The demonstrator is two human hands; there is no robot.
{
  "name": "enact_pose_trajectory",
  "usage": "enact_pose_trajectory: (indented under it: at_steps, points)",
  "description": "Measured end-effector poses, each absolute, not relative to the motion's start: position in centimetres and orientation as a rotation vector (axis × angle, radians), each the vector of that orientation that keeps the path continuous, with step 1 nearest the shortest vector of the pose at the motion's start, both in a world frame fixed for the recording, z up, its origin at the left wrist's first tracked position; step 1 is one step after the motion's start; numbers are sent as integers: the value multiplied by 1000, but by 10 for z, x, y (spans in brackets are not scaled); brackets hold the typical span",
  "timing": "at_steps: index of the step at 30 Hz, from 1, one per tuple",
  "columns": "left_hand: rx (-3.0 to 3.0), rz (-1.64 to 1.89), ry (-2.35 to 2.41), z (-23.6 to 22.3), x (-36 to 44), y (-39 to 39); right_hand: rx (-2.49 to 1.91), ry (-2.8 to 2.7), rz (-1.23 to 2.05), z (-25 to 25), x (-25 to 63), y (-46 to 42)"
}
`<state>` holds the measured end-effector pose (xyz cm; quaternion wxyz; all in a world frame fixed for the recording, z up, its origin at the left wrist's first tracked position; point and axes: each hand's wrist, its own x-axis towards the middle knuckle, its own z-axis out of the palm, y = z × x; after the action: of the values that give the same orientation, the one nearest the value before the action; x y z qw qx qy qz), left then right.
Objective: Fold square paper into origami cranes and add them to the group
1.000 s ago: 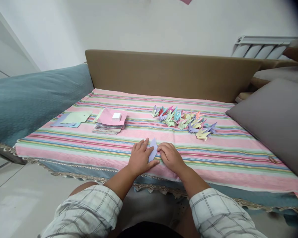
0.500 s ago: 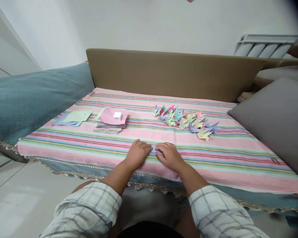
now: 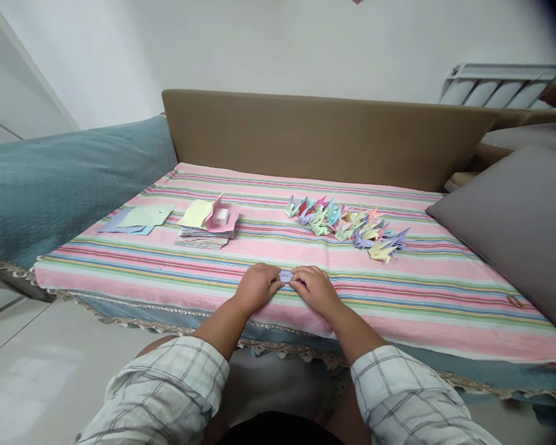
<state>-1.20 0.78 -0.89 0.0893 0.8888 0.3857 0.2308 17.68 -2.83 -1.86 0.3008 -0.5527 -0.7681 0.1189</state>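
Note:
A small folded piece of lilac origami paper (image 3: pixel 285 277) lies low over the striped cloth near its front edge. My left hand (image 3: pixel 260 287) pinches its left side between thumb and fingers. Closed on the right side is my right hand (image 3: pixel 315 288), also pinching with thumb and fingers. Only the middle strip of the paper shows between the hands; its ends are hidden under the fingers. Beyond and to the right stands a cluster of several folded paper cranes (image 3: pixel 338 221) in many colours.
The striped cloth (image 3: pixel 259 188) covers the seat. At the left are loose paper sheets (image 3: pixel 141 216) and a paper stack (image 3: pixel 201 238) topped by a small white block (image 3: pixel 220 216). A grey cushion (image 3: pixel 514 228) leans at the right, and a brown backrest (image 3: pixel 324 136) rises behind.
On the stack, the pink top sheet's left side has lifted and folded toward the white block, baring a yellow sheet. My thumbs have drawn in to pinch the lilac paper's near edge.

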Motion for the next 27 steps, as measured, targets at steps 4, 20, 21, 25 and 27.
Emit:
enact_pose_trajectory:
  at_steps: [4, 20, 21, 25, 27]
  points:
    - [2587, 728, 1190, -9, -10, 8, -1490, -2009, 358, -17, 175, -26]
    - [2478, 683, 1451, -8, 4, 9, -1664, -1902, 275, -17, 162, -21]
    - [2475, 676, 1457, -8, 4, 9, -1670, -1903, 259, -17, 162, -21]
    - [2442, 658, 1475, -8, 6, 11, -1682, -1904, 202, -19, 161, -21]
    - [2414, 664, 1482, -9, 5, 11, -1683, -1902, 202, -19, 160, -21]
